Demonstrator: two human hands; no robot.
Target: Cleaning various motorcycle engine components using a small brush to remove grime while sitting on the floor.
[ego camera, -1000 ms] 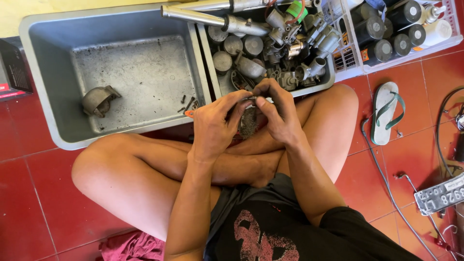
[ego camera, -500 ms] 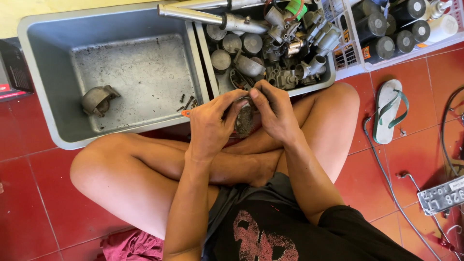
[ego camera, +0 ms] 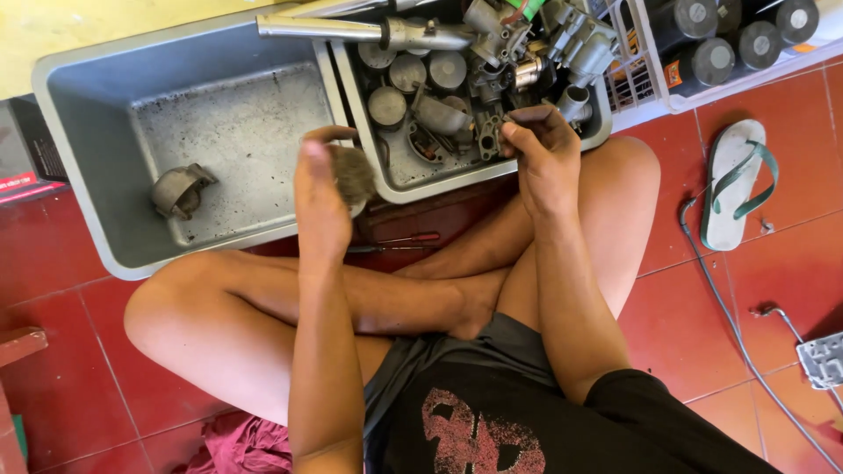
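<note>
I sit cross-legged on a red tiled floor. My left hand grips a dull grey round metal part, holding it between the two grey tubs. My right hand reaches over the near rim of the smaller grey tray. Its fingertips pinch a small metal part among several pistons and engine pieces. My wrist hides how far the fingers wrap around that part.
A large grey tub at left holds one piston-like piece. A long metal tube lies across both containers. A white basket of black cylinders, a sandal, a cable and a red-handled screwdriver lie nearby.
My hands, which held the round part together over my lap, have separated. The left carried the part leftward; the right moved up to the tray of parts.
</note>
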